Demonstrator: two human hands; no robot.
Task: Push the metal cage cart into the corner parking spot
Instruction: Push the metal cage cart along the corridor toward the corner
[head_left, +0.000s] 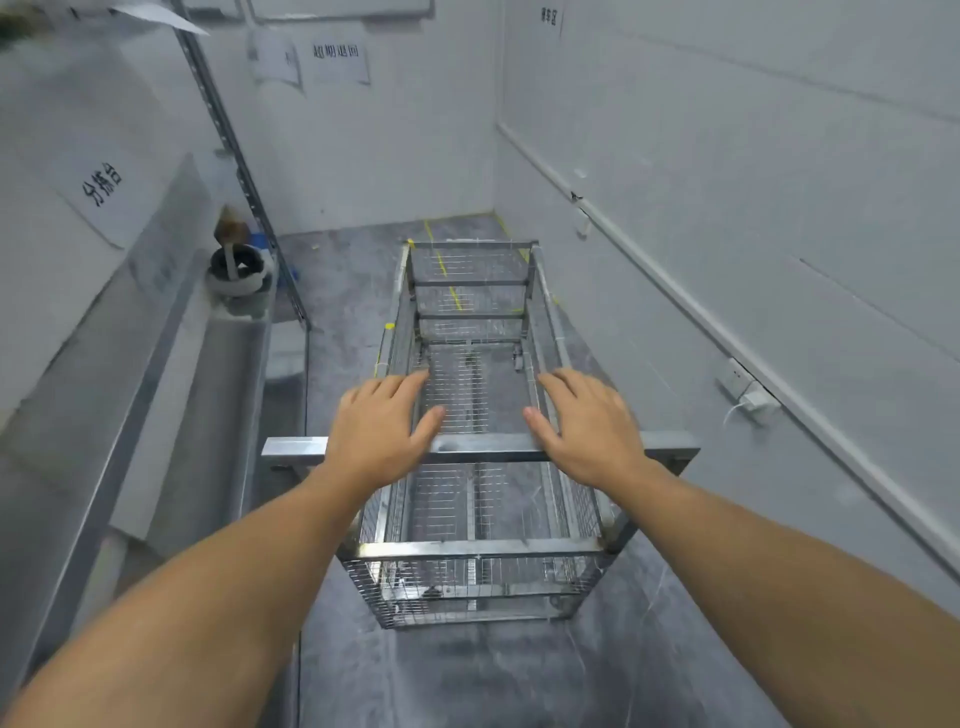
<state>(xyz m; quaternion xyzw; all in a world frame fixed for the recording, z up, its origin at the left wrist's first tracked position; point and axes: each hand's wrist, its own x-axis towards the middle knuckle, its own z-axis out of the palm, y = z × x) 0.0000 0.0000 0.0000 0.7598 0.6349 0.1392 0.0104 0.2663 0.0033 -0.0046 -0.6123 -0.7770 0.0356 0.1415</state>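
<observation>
The metal cage cart (470, 291) is a long steel frame with wire-mesh sides and floor, empty, pointing away from me toward the room's far right corner. Its flat handle bar (483, 448) runs across the near end. My left hand (382, 421) lies palm down over the left half of the bar, fingers spread and stretched forward. Over the right half, my right hand (587, 421) rests the same way, fingers apart and not curled around the bar. Yellow floor tape (441, 262) marking a bay shows through the cart's far end.
A white wall with a cable duct (675, 306) runs close along the cart's right side, with a socket and plug (748, 392). A steel sorting bench (156, 395) lines the left, holding a tape roll (239, 270). The back wall (395, 156) carries paper signs.
</observation>
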